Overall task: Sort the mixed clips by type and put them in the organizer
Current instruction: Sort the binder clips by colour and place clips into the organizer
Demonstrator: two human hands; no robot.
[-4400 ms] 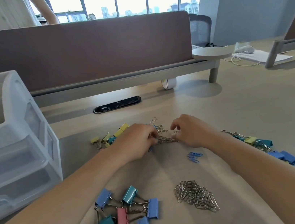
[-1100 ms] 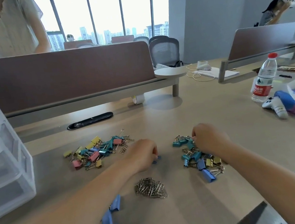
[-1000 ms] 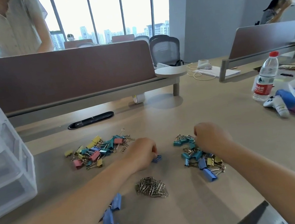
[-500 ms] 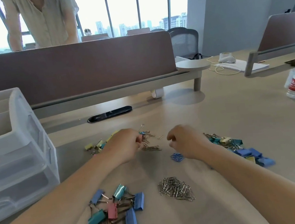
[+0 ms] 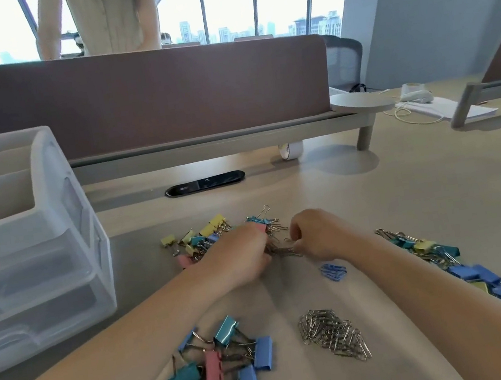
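My left hand [image 5: 241, 255] and my right hand [image 5: 316, 235] meet over a tangle of silver paper clips [image 5: 283, 251] at the near edge of the mixed clip pile [image 5: 208, 239], fingers pinched on the clips. Toward me lie a heap of large coloured binder clips [image 5: 226, 370], a heap of silver paper clips [image 5: 334, 334] and a few blue paper clips [image 5: 333, 271]. A row of smaller binder clips [image 5: 446, 262] runs under my right forearm. The translucent white organizer [image 5: 24, 241] with drawers stands at the left.
A brown desk divider [image 5: 140, 99] closes off the far side, with a person standing behind it. A black cable port [image 5: 205, 183] and a tape roll [image 5: 291, 150] lie near the divider. Papers and a cable [image 5: 424, 104] sit at the far right.
My view dropped and came closer to the desk. Both hands closed in on the silver clips at the mixed pile's edge; a second ago the right hand was over the right-hand binder clips.
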